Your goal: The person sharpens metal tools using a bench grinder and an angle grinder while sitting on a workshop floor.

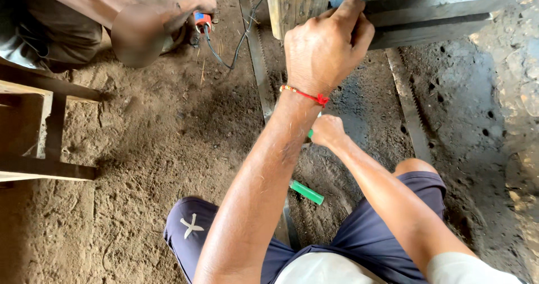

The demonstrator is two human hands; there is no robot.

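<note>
My left hand [328, 48], with a red thread band at the wrist, reaches forward with its fingers curled over the edge of a grey metal beam [443, 9], beside a wooden post [297, 3]. Lower down, my right hand [327, 131] is closed in a fist around a small green item [310, 133], mostly hidden by my left forearm. A green tube-like handle [307, 192] shows on the dirt just under that forearm; whether it joins the held piece I cannot tell. I am squatting, knees in dark blue shorts.
Two long toothed metal strips [409, 107] [259, 59] lie on the sawdust-covered ground. At the top left another person's hand [197, 3] holds an orange power tool [201, 19] with a black cable [227, 59]. A wooden frame [48, 124] stands at the left.
</note>
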